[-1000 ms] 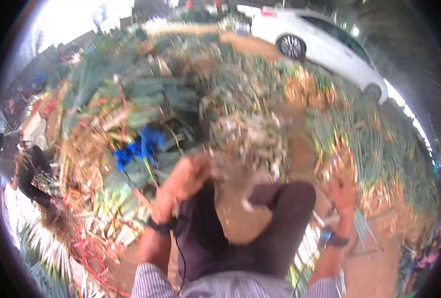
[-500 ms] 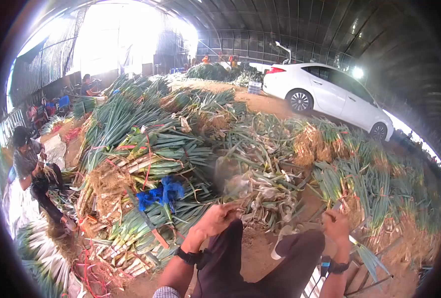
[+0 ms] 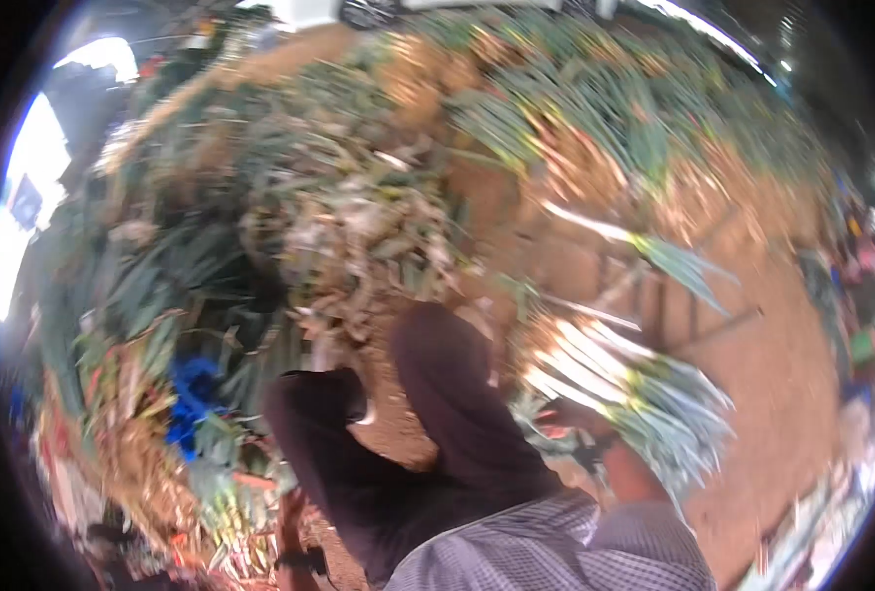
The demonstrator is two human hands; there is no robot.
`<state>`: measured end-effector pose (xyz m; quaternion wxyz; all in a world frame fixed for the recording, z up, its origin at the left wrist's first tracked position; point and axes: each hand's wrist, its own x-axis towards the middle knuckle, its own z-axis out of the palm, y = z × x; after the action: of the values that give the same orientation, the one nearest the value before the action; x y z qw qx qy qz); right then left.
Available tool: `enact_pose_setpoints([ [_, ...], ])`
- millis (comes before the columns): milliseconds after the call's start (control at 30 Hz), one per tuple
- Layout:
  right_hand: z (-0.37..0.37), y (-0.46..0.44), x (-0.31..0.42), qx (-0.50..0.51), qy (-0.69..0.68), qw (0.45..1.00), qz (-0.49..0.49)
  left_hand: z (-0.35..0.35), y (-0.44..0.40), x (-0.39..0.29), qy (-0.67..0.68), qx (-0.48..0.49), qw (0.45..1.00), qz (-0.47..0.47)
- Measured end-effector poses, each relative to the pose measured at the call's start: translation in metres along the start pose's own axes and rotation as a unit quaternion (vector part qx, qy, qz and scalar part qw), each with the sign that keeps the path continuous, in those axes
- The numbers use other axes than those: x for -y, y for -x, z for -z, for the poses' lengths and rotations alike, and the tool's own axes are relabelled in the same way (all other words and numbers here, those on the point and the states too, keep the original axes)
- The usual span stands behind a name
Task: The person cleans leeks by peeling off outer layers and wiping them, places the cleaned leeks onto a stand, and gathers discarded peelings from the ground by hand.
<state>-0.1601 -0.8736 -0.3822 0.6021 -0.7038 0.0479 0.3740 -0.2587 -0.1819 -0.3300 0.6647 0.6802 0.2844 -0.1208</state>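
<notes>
My right hand (image 3: pixel 573 422) is low beside a bunch of trimmed large green onions (image 3: pixel 644 384), white stems pointing left and green leaves right. Motion blur hides its fingers, so I cannot tell whether it grips a stem. Down by my left knee, my left hand (image 3: pixel 291 512) is beside the untrimmed green onions (image 3: pixel 226 517). Its fingers are also smeared. Close to that hand lies a strip with an orange end (image 3: pixel 254 481). One loose green onion (image 3: pixel 669 258) rests on a dark frame beyond the bunch.
A heap of peeled leaves and skins (image 3: pixel 358 231) lies in front of my knees. Blue twine (image 3: pixel 193 399) sits on the left pile. Tied bundles of green onions (image 3: pixel 595 108) spread across the back. A white car (image 3: pixel 477 5) shows at the top edge.
The view has swung down and right. My left hand has dropped from above my knee to beside the left pile. My right hand has lowered to the trimmed bunch.
</notes>
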Motion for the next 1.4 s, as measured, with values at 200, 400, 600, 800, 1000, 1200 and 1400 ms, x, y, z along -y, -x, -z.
enact_pose_setpoints([
  [200, -0.082, -0.061, -0.056, 0.133, 0.173, 0.946, -0.239, -0.062, 0.019, 0.055, -0.029, -0.027, 0.969, 0.243],
  [400, -0.061, -0.088, -0.057, 0.012, 0.232, 0.945, -0.232, -0.066, 0.056, 0.038, -0.082, -0.033, 0.942, 0.324],
  [600, 0.024, -0.075, -0.042, -0.132, 0.214, 0.922, -0.293, -0.068, 0.077, -0.01, -0.11, -0.068, 0.905, 0.405],
  [800, 0.024, -0.032, -0.051, -0.089, 0.186, 0.897, -0.39, -0.078, 0.074, -0.039, -0.119, -0.087, 0.876, 0.46],
  [1000, -0.002, -0.028, -0.048, -0.044, 0.161, 0.894, -0.416, -0.082, 0.06, -0.065, -0.132, -0.083, 0.869, 0.47],
  [1200, 0.049, -0.054, -0.013, -0.105, 0.181, 0.891, -0.402, -0.081, 0.036, -0.066, -0.129, -0.077, 0.866, 0.477],
  [1400, 0.086, -0.072, 0.018, -0.149, 0.204, 0.881, -0.401, -0.078, 0.009, -0.062, -0.124, -0.074, 0.862, 0.485],
])
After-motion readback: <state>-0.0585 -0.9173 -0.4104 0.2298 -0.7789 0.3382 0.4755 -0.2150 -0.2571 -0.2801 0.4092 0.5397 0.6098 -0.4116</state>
